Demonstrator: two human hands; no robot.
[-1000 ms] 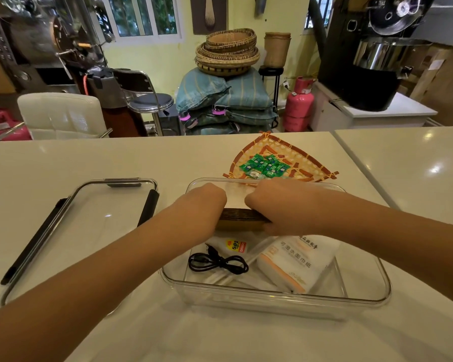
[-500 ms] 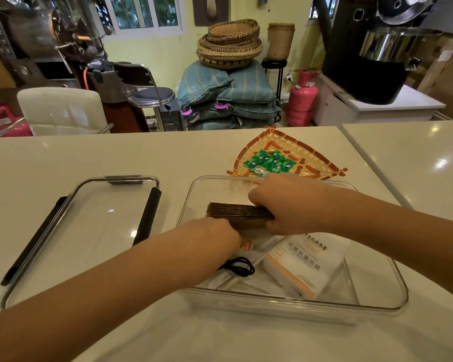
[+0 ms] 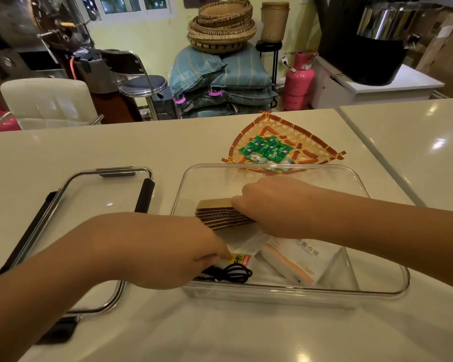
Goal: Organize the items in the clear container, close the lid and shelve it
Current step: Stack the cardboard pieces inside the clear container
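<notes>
The clear container point(image 3: 356, 292) stands open on the white counter in front of me. Inside it my right hand point(image 3: 270, 202) is shut on a stack of brown cardboard pieces point(image 3: 220, 214), held on edge near the middle. My left hand point(image 3: 173, 254) reaches into the near left corner, fingers pinching a white packet with a yellow label point(image 3: 242, 259) beside a coiled black cable point(image 3: 233, 274). A white tissue pack point(image 3: 301, 259) lies to the right of them. The clear lid point(image 3: 71, 220) with black clips lies flat to the container's left.
A woven fan-shaped tray point(image 3: 314, 145) with green wrapped candies point(image 3: 268, 148) sits just behind the container. The counter's far edge runs behind it, with a white chair point(image 3: 47, 100), a stool, sacks and a pink gas cylinder point(image 3: 298, 79) beyond. A seam splits the counter at right.
My left hand let go of the cardboard stack and moved toward me to the packet and cable. My right hand keeps the stack, now tilted and more exposed.
</notes>
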